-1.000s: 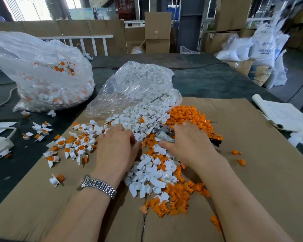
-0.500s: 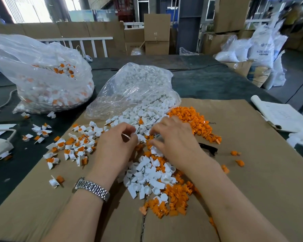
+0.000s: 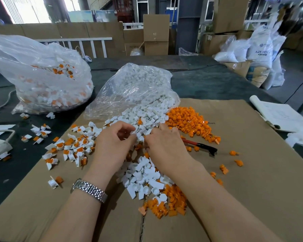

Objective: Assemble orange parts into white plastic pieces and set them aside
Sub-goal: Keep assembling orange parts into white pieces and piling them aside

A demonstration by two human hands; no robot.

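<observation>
Loose white plastic pieces [image 3: 143, 177] lie heaped on the cardboard sheet [image 3: 252, 180], spilling from a clear bag [image 3: 135, 89]. Orange parts [image 3: 187, 119] are piled to the right, with more [image 3: 166, 205] near me. My left hand [image 3: 115, 145], with a metal watch on its wrist, pinches a white piece [image 3: 133, 132] between thumb and fingers. My right hand [image 3: 164, 145] is curled right beside it, fingertips down in the pile; what it holds is hidden. Finished white-and-orange pieces [image 3: 72, 147] are scattered to the left.
A big clear bag of assembled pieces [image 3: 42, 79] sits at far left on the dark table [image 3: 208, 81]. A red-and-black tool [image 3: 201, 146] lies right of my hands. An open notebook [image 3: 280, 116] rests at the right edge. Stray orange parts [image 3: 234, 158] dot the cardboard.
My right hand moved left from the orange pile to meet my left hand, uncovering the red-and-black tool. My left hand rose slightly and now pinches a white piece.
</observation>
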